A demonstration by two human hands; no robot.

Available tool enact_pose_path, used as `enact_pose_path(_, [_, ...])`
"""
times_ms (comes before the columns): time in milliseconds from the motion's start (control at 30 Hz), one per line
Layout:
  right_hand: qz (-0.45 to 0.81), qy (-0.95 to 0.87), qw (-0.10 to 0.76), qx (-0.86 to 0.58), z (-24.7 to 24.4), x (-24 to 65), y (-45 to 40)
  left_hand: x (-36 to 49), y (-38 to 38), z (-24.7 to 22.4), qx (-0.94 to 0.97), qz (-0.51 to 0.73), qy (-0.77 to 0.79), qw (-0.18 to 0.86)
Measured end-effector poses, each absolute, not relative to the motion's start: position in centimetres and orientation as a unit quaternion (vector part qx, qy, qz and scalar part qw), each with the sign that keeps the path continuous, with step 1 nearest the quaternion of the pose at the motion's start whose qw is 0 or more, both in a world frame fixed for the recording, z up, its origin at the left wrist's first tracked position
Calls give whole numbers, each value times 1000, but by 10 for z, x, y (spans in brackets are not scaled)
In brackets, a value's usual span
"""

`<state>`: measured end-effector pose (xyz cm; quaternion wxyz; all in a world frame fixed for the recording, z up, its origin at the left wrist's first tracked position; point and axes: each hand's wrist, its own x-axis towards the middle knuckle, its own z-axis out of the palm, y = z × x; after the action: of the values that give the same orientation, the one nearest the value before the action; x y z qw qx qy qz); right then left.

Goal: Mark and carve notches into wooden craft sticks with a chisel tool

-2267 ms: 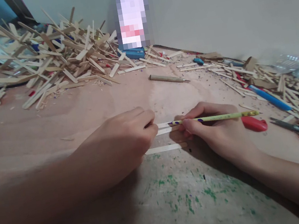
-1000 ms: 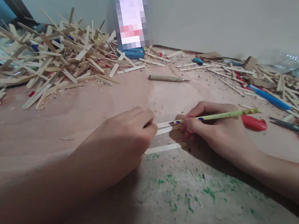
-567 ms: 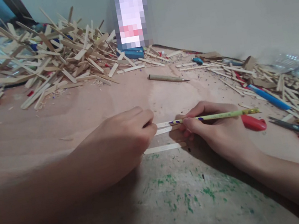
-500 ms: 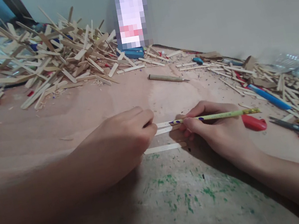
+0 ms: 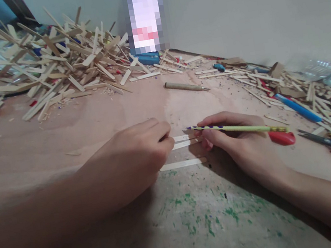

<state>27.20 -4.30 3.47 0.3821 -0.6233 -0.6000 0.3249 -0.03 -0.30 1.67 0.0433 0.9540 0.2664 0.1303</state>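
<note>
Two pale craft sticks (image 5: 183, 144) lie close together, nearly parallel, on the wooden tabletop (image 5: 89, 124) between the hands. The left hand (image 5: 144, 146) rests with curled fingers over their left ends; its fingertips are hidden, so whether it pinches or merely presses them cannot be told. The right hand (image 5: 241, 141) pinches a yellow-green pencil (image 5: 239, 128) between thumb and fingers, the dark tip pointing left, just beyond the farther stick. A third craft stick (image 5: 183, 164) lies nearer the wearer, apart from the pair. Beyond the hands rests a wood-handled tool (image 5: 184, 86) with a thin metal point. To the right are scissors (image 5: 330, 141) with one yellow and one red handle. A tangled heap of craft sticks (image 5: 69, 59) rises at far left.
</note>
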Motion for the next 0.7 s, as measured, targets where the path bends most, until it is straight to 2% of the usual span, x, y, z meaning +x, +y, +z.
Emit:
enact_pose_path(267, [363,-566,401,-622,31,271,-45,0,-4,17,953,143,266,34])
enact_pose_path(467, [370,-568,395,-620,30,272,-44,1,-4,20,955,100,278,38])
enact_pose_path(700, [361,-577,395,-617,32,271,-43,-1,-5,3,944,196,266,22])
